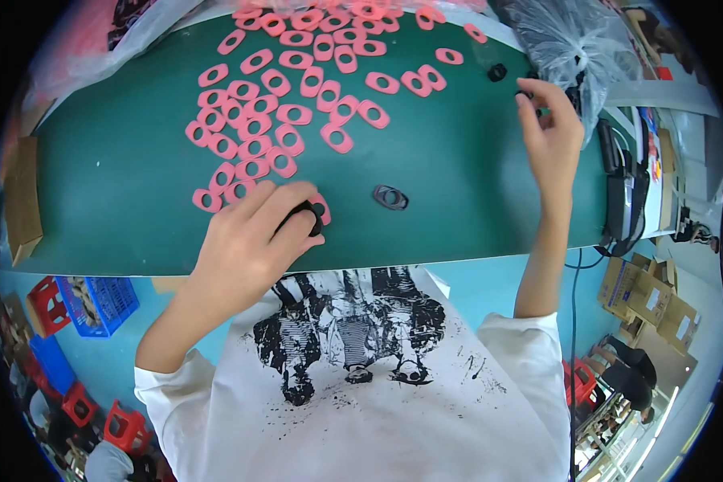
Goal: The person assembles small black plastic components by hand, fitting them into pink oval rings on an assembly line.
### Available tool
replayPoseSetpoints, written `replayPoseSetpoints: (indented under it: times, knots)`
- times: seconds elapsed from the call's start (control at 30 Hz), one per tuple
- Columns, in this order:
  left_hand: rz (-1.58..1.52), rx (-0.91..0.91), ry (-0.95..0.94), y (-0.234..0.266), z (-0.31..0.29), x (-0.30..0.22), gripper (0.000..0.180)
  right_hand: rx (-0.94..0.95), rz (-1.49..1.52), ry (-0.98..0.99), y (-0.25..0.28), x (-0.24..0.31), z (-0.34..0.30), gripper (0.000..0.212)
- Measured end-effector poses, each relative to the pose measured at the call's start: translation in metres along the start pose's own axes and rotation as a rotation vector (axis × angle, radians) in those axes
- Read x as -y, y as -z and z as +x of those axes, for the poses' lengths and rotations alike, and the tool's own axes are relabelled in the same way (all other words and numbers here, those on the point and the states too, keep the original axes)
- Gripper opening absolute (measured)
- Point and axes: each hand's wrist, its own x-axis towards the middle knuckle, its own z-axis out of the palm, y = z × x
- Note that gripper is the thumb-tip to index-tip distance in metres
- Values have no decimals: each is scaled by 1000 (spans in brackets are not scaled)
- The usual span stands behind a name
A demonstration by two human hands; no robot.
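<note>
One black part (306, 215) is clamped in the curled fingers of the left hand (253, 233) at the near edge of the table (458, 233), partly hiding a pink piece (326, 216). Just beyond lies one dark oval piece (402, 202), perhaps finished, while dozens of loose pink pieces (306, 118) seem left to do. Farther off, whether the right hand (550, 132) pinches the dark bit (524, 95) at its fingertips cannot be told, and a plastic bag (566, 40) covers the far corner.

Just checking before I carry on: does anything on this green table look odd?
No spill or damage stands out. One dark grey part lies alone on the green table, to the right of your left hand; its colour looks odd against the many pink pieces, though it may belong.
</note>
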Motion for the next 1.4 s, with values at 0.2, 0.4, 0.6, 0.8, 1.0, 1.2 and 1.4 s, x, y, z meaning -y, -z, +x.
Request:
replayPoseSetpoints:
  times: [0.2, 0.4, 0.6, 0.8, 1.0, 1.2, 1.4]
  knots:
    - [93, 36, -100, 4, 5, 4, 21, 140, -88, 189, -7, -24, 34, 23]
    - [97, 111, -157, 1, 9, 8, 22, 295, -22, 87, -14, -26, 20, 28]
    - [111, 145, -183, -2, 10, 8, 21, 250, 7, 179, -16, 3, -8, 30]
    - [103, 125, -166, -4, 9, 4, 18, 257, -23, 174, -15, 3, -15, 31]
    - [81, 98, -217, -7, 7, 6, 20, 312, 73, 108, -15, 6, -8, 30]
    - [48, 50, -222, -13, 5, 9, 17, 323, 65, 112, -19, 13, -6, 29]
    - [24, 137, -181, -6, 9, 7, 20, 233, 134, 103, -31, 26, 4, 31]
